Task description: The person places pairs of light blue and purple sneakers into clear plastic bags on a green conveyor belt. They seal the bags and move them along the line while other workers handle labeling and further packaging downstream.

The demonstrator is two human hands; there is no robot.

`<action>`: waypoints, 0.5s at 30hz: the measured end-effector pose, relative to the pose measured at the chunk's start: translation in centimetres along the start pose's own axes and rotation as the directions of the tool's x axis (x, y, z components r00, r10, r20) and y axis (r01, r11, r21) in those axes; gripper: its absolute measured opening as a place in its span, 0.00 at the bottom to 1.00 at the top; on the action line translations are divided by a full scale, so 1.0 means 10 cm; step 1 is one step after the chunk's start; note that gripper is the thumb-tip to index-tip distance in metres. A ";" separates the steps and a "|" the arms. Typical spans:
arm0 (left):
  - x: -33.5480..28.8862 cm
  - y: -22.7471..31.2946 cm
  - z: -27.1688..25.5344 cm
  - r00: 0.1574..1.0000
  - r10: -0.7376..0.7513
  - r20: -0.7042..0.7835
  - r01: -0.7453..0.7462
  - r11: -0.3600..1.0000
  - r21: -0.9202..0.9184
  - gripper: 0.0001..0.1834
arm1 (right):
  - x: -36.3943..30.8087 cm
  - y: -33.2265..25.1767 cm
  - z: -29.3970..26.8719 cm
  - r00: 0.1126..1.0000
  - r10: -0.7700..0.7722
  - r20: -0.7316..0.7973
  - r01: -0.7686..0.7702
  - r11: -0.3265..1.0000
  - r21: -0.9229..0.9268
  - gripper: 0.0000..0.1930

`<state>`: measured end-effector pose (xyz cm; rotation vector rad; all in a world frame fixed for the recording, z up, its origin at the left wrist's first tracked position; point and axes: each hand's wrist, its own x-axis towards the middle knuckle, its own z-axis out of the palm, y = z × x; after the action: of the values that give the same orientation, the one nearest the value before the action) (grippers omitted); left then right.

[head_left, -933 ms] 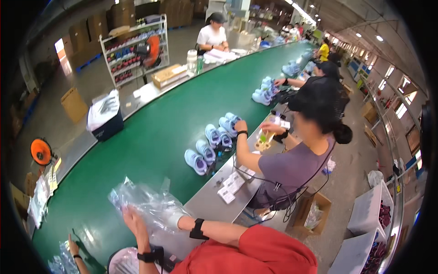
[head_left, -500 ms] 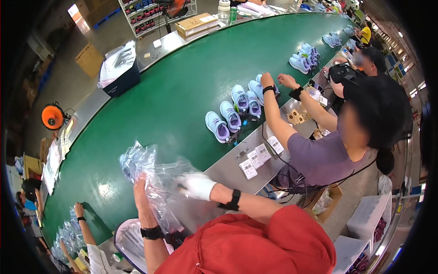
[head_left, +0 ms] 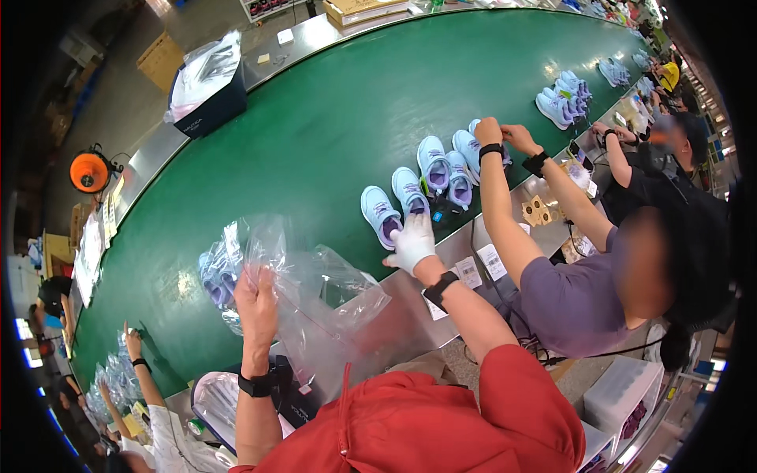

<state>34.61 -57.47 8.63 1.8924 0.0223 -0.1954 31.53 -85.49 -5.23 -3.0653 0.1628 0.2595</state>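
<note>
My bare left hand (head_left: 257, 303) is closed on a clear plastic bag (head_left: 335, 296), which hangs loose and spreads toward the right. Just beyond that hand, light blue shoes in clear plastic (head_left: 217, 276) lie on the green belt. My right hand (head_left: 413, 246), in a white glove, reaches over the near end of a pair of light blue shoes (head_left: 408, 189) with lilac linings. Its fingers are spread at the shoe openings, thumb out to the left. Whether the fingertips grip a shoe is hidden.
More blue shoes (head_left: 434, 162) stand along the belt (head_left: 315, 134). On my right, a co-worker's hands (head_left: 493, 130) handle shoes. A dark blue box (head_left: 209, 102) holding plastic bags stands at the far edge; another open box (head_left: 229, 402) is beside my left forearm. Another person's hand works far left.
My right hand has left the plastic bag and moved right and forward to the blue shoes. My left hand still holds the bag, now more spread out. The view has shifted slightly.
</note>
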 end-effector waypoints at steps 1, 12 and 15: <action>0.04 -0.01 0.03 0.999 0.034 -0.007 -0.033 0.999 0.030 0.10 | 0.04 -0.06 0.12 1.000 -0.028 -0.009 0.027 0.992 -0.122 0.25; 0.02 -0.21 -0.13 0.993 -0.014 -0.120 0.015 1.000 0.010 0.09 | 0.08 0.16 -0.33 0.975 0.218 -0.040 -0.089 0.551 0.830 0.21; -0.02 -0.13 -0.16 0.991 -0.012 -0.130 0.012 1.000 -0.004 0.09 | -0.27 0.18 -0.64 0.995 0.086 -0.054 0.065 -0.129 0.990 0.27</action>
<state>34.49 -55.55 7.98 1.8998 0.1223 -0.0803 29.78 -87.41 1.48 -1.3813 0.2343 -0.0740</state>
